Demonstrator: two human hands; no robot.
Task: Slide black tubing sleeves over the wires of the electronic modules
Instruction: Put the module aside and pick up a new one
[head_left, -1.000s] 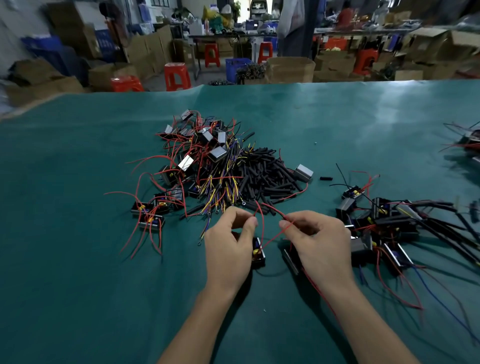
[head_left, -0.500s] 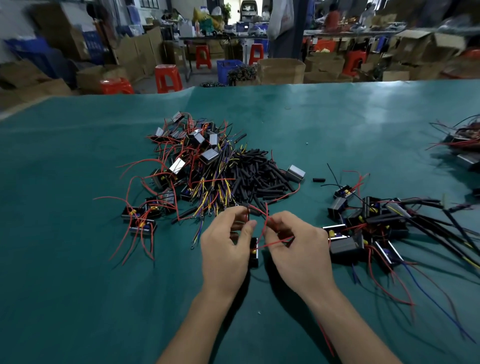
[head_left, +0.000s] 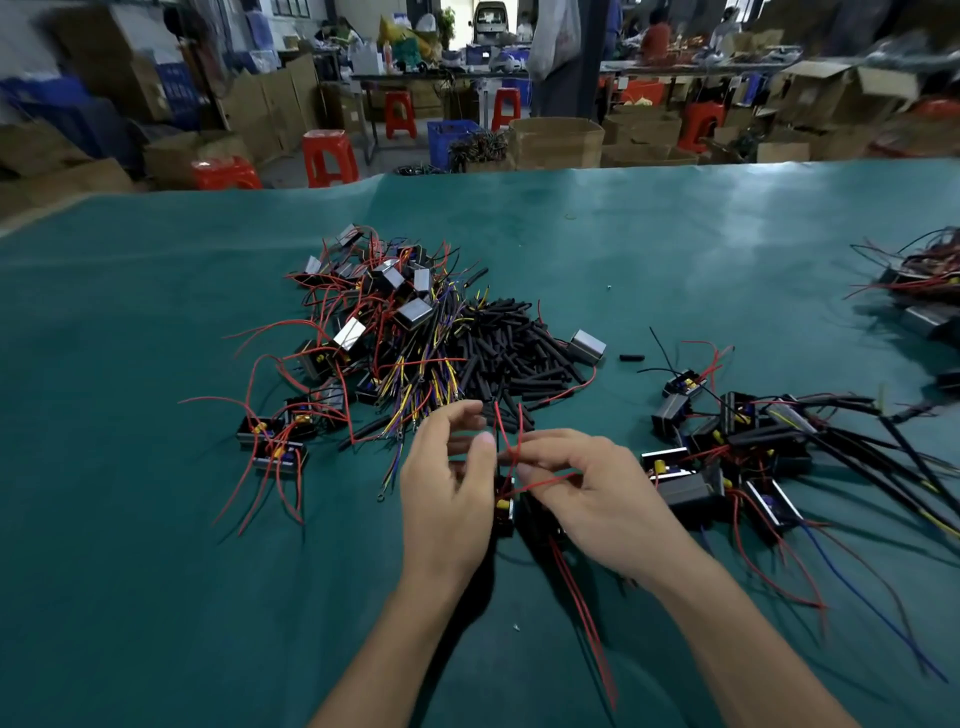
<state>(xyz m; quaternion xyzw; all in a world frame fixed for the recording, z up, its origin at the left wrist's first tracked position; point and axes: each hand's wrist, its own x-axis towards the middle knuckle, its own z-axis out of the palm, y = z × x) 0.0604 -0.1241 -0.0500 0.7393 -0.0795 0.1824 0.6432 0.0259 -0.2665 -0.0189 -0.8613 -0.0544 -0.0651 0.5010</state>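
Red wires (head_left: 511, 457) between left hand (head_left: 449, 499) and right hand (head_left: 597, 499)

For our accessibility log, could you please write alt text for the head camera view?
Two hands meet over a green table: the left hand and right hand pinch thin red wires of a small black module. Behind lie a pile of black tubing sleeves and tangled unsleeved modules; sleeved modules sit right.

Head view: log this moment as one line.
hands: left and right gather red wires | module between hands | tubing pile behind | no sleeve visibly on wires
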